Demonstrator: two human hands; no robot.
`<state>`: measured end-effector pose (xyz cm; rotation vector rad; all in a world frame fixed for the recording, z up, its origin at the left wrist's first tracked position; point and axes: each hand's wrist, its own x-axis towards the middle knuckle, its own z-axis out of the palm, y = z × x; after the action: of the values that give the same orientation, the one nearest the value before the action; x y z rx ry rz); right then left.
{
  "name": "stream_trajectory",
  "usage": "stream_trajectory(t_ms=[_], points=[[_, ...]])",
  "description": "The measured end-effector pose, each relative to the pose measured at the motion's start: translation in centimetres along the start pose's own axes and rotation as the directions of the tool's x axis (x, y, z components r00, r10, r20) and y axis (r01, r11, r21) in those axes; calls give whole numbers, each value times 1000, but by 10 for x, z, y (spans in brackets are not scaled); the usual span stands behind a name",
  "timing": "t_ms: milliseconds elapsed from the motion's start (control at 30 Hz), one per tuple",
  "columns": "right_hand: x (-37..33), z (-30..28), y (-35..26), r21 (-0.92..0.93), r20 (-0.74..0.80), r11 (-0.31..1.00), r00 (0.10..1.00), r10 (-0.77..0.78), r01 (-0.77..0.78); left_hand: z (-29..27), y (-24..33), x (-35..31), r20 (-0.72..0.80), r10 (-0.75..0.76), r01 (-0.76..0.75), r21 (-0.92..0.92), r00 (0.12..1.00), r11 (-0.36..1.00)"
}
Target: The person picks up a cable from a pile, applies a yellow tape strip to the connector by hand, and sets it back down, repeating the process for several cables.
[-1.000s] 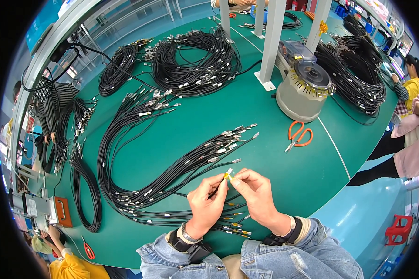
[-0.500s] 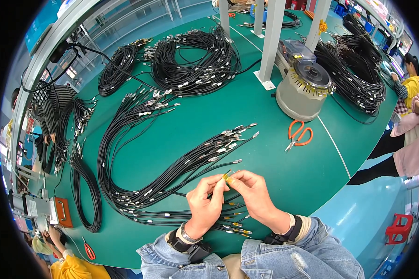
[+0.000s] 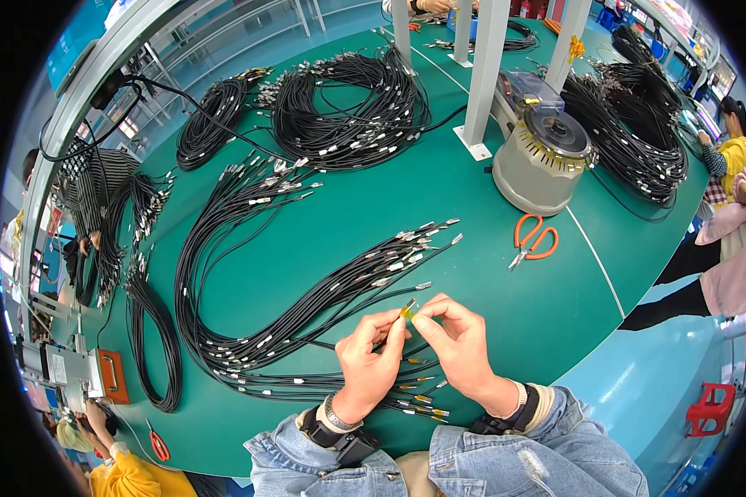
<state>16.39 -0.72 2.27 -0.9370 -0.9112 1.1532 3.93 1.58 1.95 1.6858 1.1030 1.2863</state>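
Observation:
Near the front of the green table, my left hand (image 3: 366, 363) is closed in a pinch on a black cable end. A small strip of yellow tape (image 3: 407, 311) wraps around that end, between my fingertips. My right hand (image 3: 466, 354) meets it from the other side, its thumb and forefinger pinching the tape. Under and beside my hands lie several cable ends with yellow bands (image 3: 423, 399). Left of them curves a long bundle of black cables (image 3: 307, 306) with white labels and metal tips.
A round grey tape dispenser (image 3: 532, 178) stands at the right behind orange-handled scissors (image 3: 532, 242). Coiled cables (image 3: 340, 108) lie at the back, with more at the far right (image 3: 630, 141). Grey posts (image 3: 482, 83) rise from the table (image 3: 489, 273). Other people sit around.
My right thumb and fingers have shifted slightly along the yellow tape. More of the yellow strip shows between my hands, which have risen a little. The cables on the table look unchanged.

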Motion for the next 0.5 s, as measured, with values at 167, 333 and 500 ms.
stream_trajectory(t_ms=[167, 333, 500], points=[[0, -4, 1, -6, 3, 999, 999, 50, -50, 0, 1, 0, 3, -17, 17, -1, 1000, 1000], [0, -6, 2, -20, -5, 994, 995, 104, -104, 1, -3, -1, -14, 55, -54, 70, 998, 996], [4, -4, 2, 4, -122, 1000, 992, 16, -16, -2, -4, 0, 5, 249, -241, 282, 968, 929]])
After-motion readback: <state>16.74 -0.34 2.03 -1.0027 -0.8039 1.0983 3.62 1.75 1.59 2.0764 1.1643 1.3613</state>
